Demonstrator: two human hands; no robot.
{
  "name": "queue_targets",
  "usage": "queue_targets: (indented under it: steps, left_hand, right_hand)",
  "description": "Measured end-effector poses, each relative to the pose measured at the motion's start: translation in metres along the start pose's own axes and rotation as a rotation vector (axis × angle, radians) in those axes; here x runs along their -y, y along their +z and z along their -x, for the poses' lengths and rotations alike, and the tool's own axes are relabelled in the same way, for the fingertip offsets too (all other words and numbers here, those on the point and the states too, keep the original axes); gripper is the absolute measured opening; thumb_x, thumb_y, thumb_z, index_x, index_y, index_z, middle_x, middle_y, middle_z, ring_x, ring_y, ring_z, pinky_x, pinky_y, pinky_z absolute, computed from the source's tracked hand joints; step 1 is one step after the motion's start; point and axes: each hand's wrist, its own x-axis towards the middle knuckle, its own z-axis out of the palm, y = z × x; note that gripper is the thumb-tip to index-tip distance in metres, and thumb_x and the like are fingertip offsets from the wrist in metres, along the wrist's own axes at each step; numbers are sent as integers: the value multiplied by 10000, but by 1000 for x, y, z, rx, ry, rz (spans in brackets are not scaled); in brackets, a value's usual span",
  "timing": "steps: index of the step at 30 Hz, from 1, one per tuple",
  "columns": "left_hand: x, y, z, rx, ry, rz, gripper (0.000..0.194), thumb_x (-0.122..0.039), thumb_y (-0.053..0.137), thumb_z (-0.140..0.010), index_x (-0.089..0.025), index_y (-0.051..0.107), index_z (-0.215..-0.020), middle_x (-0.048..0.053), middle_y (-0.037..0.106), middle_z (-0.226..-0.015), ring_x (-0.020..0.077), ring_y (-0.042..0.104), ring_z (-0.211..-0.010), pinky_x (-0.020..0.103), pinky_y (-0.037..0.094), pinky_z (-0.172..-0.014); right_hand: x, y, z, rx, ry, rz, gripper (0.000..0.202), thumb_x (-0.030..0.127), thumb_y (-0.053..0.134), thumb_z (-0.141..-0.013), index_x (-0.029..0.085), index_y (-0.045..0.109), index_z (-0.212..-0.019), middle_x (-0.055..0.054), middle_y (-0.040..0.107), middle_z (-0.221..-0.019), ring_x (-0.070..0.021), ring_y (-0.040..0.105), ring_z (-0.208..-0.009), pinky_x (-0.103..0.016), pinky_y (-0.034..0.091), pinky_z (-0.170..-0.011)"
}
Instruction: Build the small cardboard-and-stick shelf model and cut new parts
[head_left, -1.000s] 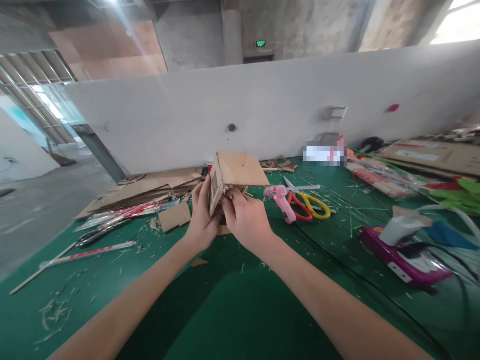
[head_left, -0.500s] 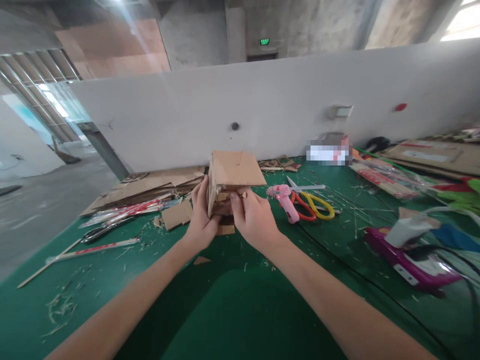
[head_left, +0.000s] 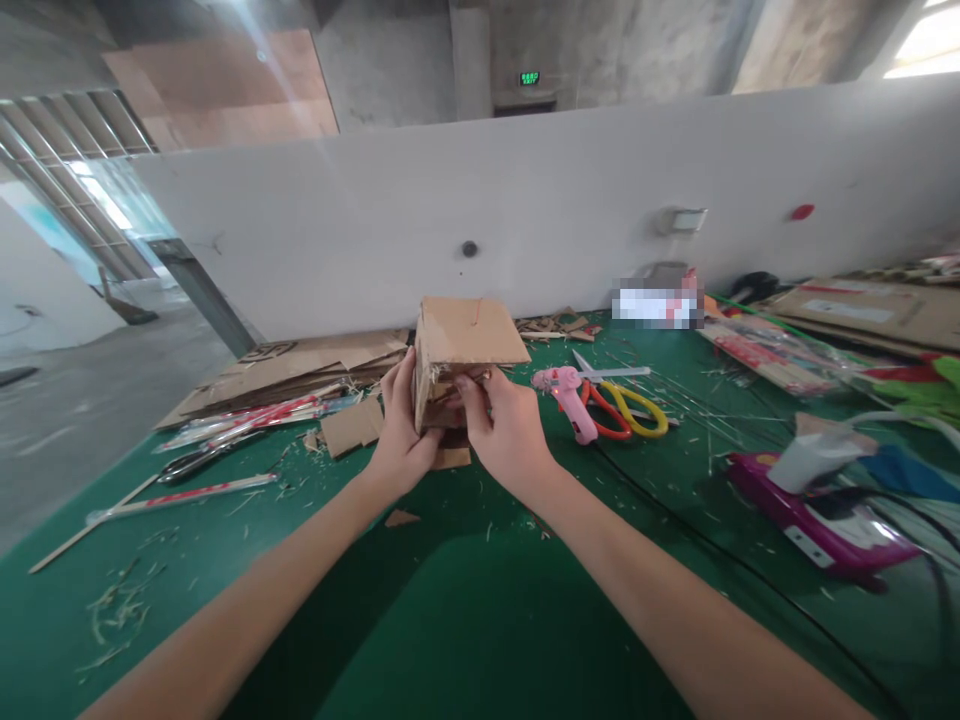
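A small cardboard box (head_left: pixel 471 332) is held up over the green table, its flat top facing me. My left hand (head_left: pixel 403 430) grips its left side, with the thumb low near the bottom edge. My right hand (head_left: pixel 506 425) is at the front opening, thumb and forefinger pinched by a small stick-like piece that mostly hides behind the fingers. Inside the box little can be made out. Just right of my right hand lie a pink glue gun (head_left: pixel 574 403) and scissors with red and yellow handles (head_left: pixel 639 410).
Flat cardboard (head_left: pixel 300 372) and wrapped sticks (head_left: pixel 255 420) lie left. A purple power strip (head_left: pixel 821 520) with cables is at right, near more cardboard (head_left: pixel 855 310). Scraps litter the green table (head_left: pixel 465 620). A white partition (head_left: pixel 360 230) stands behind.
The box top has tilted slightly and shifted a little up and left. Both hands keep nearly the same places on the box.
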Motion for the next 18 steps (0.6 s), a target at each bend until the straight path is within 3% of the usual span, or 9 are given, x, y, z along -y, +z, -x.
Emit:
queue_targets:
  steps: [4, 10, 13, 18]
  left_hand:
    - [-5, 1, -2, 19, 9, -20, 951, -68, 536, -670, -325, 122, -1488, 102, 265, -1424, 338, 210, -1352, 615, 190, -1125]
    - [-6, 2, -3, 13, 4, -15, 960, -45, 544, -667, -328, 129, -1485, 102, 273, -1416, 332, 220, -1354, 596, 208, -1122]
    - [-3, 3, -3, 16, -15, 1, 970, -40, 552, -665, -328, 127, -1488, 103, 272, -1404, 326, 217, -1363, 580, 209, -1129]
    - [3, 3, -2, 28, -91, 108, 957, -32, 542, -671, -340, 130, -1477, 101, 284, -1430, 327, 235, -1374, 607, 212, -1120]
  right_hand:
    - [2, -3, -6, 22, -19, 140, 249, 248, 392, -941, 183, 589, -803, -76, 706, -732, -195, 668, -647, -274, 440, -592]
    - [8, -5, -9, 174, -8, 368, 305, 293, 385, -960, 161, 625, -824, -89, 701, -728, -204, 659, -641, -273, 377, -550]
    - [8, -5, -8, 194, 4, 368, 302, 292, 377, -967, 163, 631, -868, -80, 708, -746, -198, 662, -646, -267, 377, -553]
    - [5, -2, -3, 120, -6, 254, 277, 261, 357, -966, 139, 605, -966, -90, 715, -790, -198, 677, -693, -263, 438, -608]
